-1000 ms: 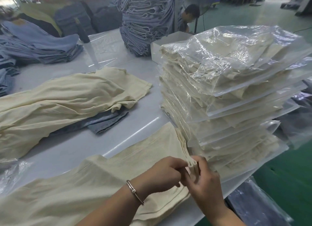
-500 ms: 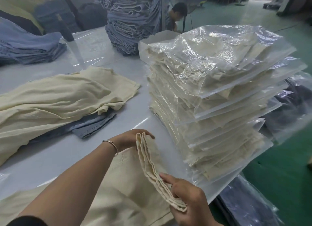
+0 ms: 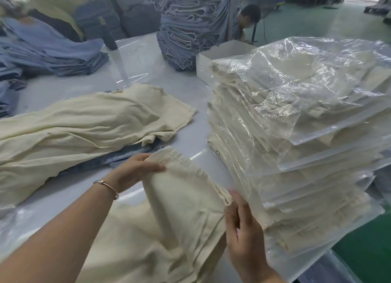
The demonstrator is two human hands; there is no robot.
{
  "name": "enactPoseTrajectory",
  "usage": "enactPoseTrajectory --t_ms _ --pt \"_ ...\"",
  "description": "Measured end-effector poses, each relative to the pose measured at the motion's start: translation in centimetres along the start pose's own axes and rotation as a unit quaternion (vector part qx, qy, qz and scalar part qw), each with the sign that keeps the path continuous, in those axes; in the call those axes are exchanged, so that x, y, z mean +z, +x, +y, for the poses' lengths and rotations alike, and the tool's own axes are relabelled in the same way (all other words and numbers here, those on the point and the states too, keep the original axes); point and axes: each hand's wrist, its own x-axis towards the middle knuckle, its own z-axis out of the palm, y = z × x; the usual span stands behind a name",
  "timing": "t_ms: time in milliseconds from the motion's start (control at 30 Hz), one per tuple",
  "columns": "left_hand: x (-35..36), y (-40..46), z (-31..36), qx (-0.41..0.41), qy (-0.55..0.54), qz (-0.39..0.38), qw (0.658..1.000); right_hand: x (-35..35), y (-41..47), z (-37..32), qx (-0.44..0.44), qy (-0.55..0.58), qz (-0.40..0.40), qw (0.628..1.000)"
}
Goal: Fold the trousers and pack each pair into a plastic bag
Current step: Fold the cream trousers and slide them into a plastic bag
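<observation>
Workshop floor green beyond a glossy white table [image 3: 63, 189], heaps of blue garments [image 3: 53, 52] far behind the stack of bagged trousers [image 3: 296, 134]. Cream trousers [image 3: 179, 215] spread flat just left of that stack, hem end now drawn out wide where half a second ago it hung bunched and edge-on between the hands. Left hand [image 3: 135, 170] pinching the far hem corner, thumb on top of the cloth, on the side away from the stack. Right hand [image 3: 243, 230] at the near hem corner, touching the foot of the stack, fingers fairly straight along the edge; whether pinching or only steadying, cannot tell. Loose cream trousers [image 3: 88, 124] heaped further left of the stack, over a strip of blue cloth, awaiting their turn. White box [image 3: 220, 56] tucked behind the stack.

Hem ends apparently matched and opened out, so probably ready to carry over for the next fold; no bag yet in hand for this pair.
</observation>
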Motion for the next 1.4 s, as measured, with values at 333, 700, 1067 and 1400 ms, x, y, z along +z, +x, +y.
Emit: enactPoseTrajectory --t_ms 333,700,1067,1400 --pt "1.9 9.5 2.4 0.123 0.288 0.278 0.908 3.2 8.6 -2.2 -0.003 -0.211 0.012 0.977" --pt "0.5 -8.5 -10.2 0.151 0.439 0.332 0.821 6.3 1.7 -0.2 -0.222 -0.176 -0.331 0.9" --pt "-2.6 -26.7 -18.1 0.021 0.557 0.343 0.756 12.0 -4.1 -1.3 -0.363 -0.179 -0.339 0.849" --pt "-3.2 -32.4 -22.4 0.033 0.51 0.432 0.743 12.6 -4.8 -1.3 -0.309 -0.143 -0.319 0.884"
